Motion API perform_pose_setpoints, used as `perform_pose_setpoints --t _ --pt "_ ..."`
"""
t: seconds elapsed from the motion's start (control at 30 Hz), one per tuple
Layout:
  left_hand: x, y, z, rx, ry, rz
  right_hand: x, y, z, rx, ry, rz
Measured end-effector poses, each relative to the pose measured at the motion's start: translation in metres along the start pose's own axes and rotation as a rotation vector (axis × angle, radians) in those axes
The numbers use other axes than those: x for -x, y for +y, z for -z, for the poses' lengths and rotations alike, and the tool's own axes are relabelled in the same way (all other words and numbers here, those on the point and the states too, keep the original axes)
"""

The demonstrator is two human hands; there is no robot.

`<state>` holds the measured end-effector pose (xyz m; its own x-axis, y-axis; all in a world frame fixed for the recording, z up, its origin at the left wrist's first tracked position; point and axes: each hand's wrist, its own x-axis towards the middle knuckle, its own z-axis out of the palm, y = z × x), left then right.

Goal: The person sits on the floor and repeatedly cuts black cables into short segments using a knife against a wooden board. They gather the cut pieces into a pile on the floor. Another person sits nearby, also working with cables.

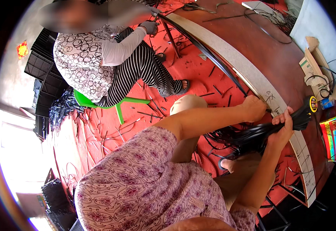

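Observation:
A thick bundle of black flat strips runs over the table's pale edge and hangs down over my lap. My right hand is wrapped round it, close to its gathered end on the tabletop. Just left of that, my left hand is closed in a fist above the pale edge board. A short dark end shows beside the fist, but what it grips is hidden. Next to the bundle's end is a round yellow and black label.
Across from me, a person in grey gloves sits on a green stool, handling long black strips. Cut strips litter the red floor. A torn cardboard piece and coiled black strips lie on the brown tabletop.

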<state>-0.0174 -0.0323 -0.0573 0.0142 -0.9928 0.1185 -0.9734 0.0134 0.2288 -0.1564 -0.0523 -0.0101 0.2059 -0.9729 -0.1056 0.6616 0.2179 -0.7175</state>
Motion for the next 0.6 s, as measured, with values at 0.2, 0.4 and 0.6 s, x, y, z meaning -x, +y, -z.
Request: perform_pose_setpoints --t 0.2,0.4,0.6 --pt "0.004 0.008 0.012 0.046 -0.068 0.006 0.004 0.003 -0.001 0.042 0.006 0.039" --pt "0.006 0.006 0.009 0.045 0.010 -0.026 0.001 0.005 -0.001 0.053 0.008 0.063" --pt "0.004 0.001 0.010 0.060 0.043 0.012 -0.005 0.006 0.002 0.043 -0.017 0.040"
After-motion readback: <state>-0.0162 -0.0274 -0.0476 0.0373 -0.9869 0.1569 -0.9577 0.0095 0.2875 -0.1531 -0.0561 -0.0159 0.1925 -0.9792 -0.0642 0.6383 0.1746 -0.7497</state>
